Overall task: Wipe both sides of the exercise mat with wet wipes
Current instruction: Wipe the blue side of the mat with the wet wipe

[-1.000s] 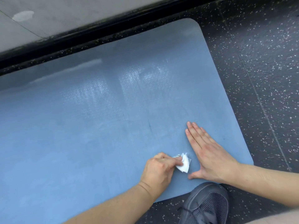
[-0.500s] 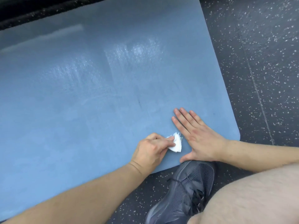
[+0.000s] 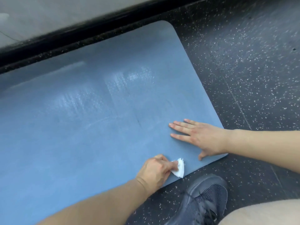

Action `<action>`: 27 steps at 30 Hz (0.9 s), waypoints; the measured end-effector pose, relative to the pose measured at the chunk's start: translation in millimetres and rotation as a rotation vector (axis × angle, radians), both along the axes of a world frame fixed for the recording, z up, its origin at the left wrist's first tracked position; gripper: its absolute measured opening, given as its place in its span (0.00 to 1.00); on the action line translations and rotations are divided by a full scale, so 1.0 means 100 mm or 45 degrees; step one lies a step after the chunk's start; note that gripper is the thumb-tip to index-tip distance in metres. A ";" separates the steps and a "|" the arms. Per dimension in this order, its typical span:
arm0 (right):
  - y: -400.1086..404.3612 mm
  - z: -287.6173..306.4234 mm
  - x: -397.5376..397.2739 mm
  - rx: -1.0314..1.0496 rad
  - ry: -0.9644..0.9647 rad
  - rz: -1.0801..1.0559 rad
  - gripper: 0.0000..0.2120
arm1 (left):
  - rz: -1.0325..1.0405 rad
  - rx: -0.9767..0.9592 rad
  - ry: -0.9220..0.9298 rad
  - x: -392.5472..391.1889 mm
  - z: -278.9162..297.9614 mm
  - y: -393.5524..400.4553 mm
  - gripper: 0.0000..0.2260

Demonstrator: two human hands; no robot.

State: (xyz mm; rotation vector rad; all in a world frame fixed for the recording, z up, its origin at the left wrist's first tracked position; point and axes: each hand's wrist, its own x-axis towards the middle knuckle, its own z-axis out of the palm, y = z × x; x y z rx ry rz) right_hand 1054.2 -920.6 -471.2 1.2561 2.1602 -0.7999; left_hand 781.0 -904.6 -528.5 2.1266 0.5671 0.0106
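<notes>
A blue exercise mat [image 3: 90, 130] lies flat on the dark speckled floor, with wet shiny streaks across its upper middle. My left hand [image 3: 155, 171] grips a crumpled white wet wipe [image 3: 228, 169] and holds it against the mat close to the near edge. My right hand [image 3: 199, 137] lies flat on the mat near its right corner, fingers straight and pointing left, thumb by the near edge.
My dark grey mesh shoe [image 3: 206, 200] stands on the speckled floor [image 3: 253, 75] just below the mat's near edge, with my bare knee at the bottom right. A black threshold strip [image 3: 81, 30] and a pale grey floor run along the mat's far side.
My right hand has slid to the right, away from the wipe, leaving a gap between the hands. My left hand has kept its hold on the wipe near the mat's edge. The view has tilted up.
</notes>
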 end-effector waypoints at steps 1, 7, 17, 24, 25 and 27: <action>0.13 0.04 0.02 0.021 -0.034 0.063 0.68 | -0.054 -0.041 0.019 0.00 -0.02 0.04 0.12; 1.04 -0.04 -0.15 0.023 -0.243 -0.034 0.83 | -0.009 -0.320 0.084 0.11 0.06 0.34 0.13; 1.20 -0.15 -0.14 -0.157 -0.273 -0.057 0.81 | 1.167 -0.309 0.002 0.68 0.31 2.31 0.06; 1.18 -0.18 -0.13 -0.118 -0.263 -0.015 0.81 | 1.004 -0.125 -0.015 0.68 -0.05 2.66 0.07; 1.18 -0.17 -0.14 -0.109 -0.272 -0.002 0.81 | 0.994 -0.109 -0.026 0.66 -0.05 2.66 0.07; 1.20 -0.12 -0.17 -0.104 -0.282 -0.009 0.82 | 0.979 -0.133 -0.021 0.65 -0.03 2.70 0.07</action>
